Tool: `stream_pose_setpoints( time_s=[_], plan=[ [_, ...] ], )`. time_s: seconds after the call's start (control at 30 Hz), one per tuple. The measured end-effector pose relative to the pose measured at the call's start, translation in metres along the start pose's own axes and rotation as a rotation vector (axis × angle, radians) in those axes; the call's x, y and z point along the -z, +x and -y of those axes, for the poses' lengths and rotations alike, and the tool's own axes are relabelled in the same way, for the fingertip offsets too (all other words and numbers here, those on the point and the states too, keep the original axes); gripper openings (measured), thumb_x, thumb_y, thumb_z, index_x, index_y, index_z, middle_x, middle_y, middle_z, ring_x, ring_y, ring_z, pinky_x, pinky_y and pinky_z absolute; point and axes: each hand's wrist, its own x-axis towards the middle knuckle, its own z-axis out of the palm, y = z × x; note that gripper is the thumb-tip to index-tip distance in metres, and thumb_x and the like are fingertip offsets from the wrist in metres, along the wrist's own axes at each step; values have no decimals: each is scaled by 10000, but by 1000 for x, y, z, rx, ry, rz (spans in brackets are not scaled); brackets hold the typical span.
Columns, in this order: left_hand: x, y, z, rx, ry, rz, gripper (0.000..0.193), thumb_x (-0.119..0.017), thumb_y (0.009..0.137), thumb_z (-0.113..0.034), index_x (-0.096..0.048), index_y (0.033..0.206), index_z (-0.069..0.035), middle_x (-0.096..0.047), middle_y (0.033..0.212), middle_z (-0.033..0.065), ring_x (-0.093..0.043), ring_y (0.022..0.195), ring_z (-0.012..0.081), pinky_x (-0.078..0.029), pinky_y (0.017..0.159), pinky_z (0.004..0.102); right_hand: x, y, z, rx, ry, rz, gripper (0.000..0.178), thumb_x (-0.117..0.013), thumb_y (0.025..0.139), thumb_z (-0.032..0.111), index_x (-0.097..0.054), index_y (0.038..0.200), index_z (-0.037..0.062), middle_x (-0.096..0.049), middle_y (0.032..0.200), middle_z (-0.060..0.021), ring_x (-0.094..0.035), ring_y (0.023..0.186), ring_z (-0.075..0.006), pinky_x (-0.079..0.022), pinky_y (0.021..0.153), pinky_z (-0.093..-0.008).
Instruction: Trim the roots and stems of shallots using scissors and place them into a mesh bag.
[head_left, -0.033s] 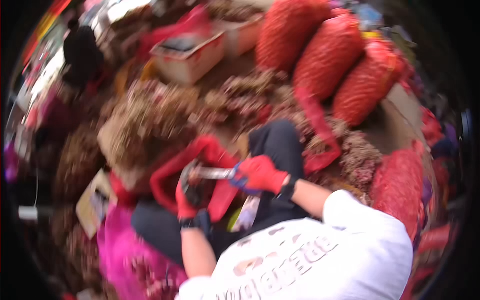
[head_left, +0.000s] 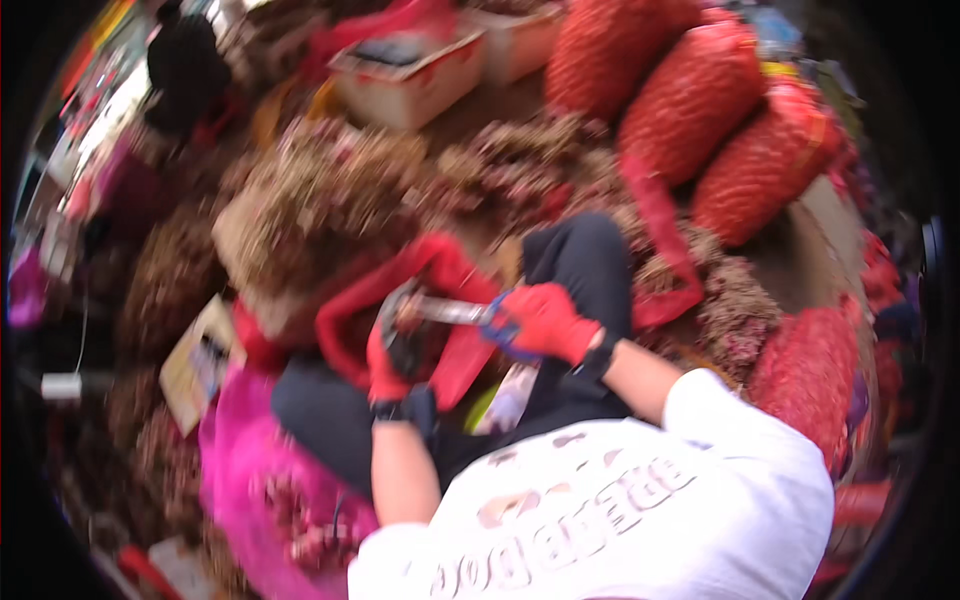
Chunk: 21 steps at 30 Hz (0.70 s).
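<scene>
My right hand [head_left: 548, 322], in a red glove, grips blue-handled scissors [head_left: 452, 310]. The metal blades point left toward my left hand [head_left: 392, 348]. That hand wears a red and dark glove and closes around a small brownish bulb [head_left: 408, 316] by the blade tips; blur hides its detail. Beneath both hands, the red mesh bag [head_left: 345, 345] lies with its rim looped over my lap. Just beyond it rises a heap of dried-stemmed bulbs [head_left: 335, 200] in a tan sack [head_left: 240, 240].
Full red mesh sacks [head_left: 690, 105] stand at the far right, and another [head_left: 805, 380] lies beside my right arm. White foam boxes [head_left: 410, 85] sit at the back. A pink bag [head_left: 240, 480] with bulbs is at my left. A person [head_left: 185, 65] in dark clothing is at far left.
The surroundings have shifted up and to the right in the picture, and my hands a little with them. Both grips look the same.
</scene>
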Motion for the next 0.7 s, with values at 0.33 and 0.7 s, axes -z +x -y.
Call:
stream_pose_setpoints(
  time_s=[0.33, 0.7],
  plan=[
    [-14, 4, -10, 278, -206, -340, 427, -524, 831, 50, -473, 1252, 1, -552, 1192, 99, -537, 1089, 175, -455, 907, 285, -16, -5, -4, 38, 56, -97, 297, -739, 667, 336, -595, 818, 123, -598, 778, -56, -604, 729, -263, -463, 622, -366],
    [1, 3, 14, 222, 186, -301, 414, -405, 957, -275, -479, 1230, 26, -569, 1103, 116, -571, 983, 188, -482, 856, 310, -19, -8, -20, 17, -112, 119, 290, -706, 668, 304, -595, 872, 130, -609, 779, -75, -606, 724, -281, -459, 634, -378]
  ],
)
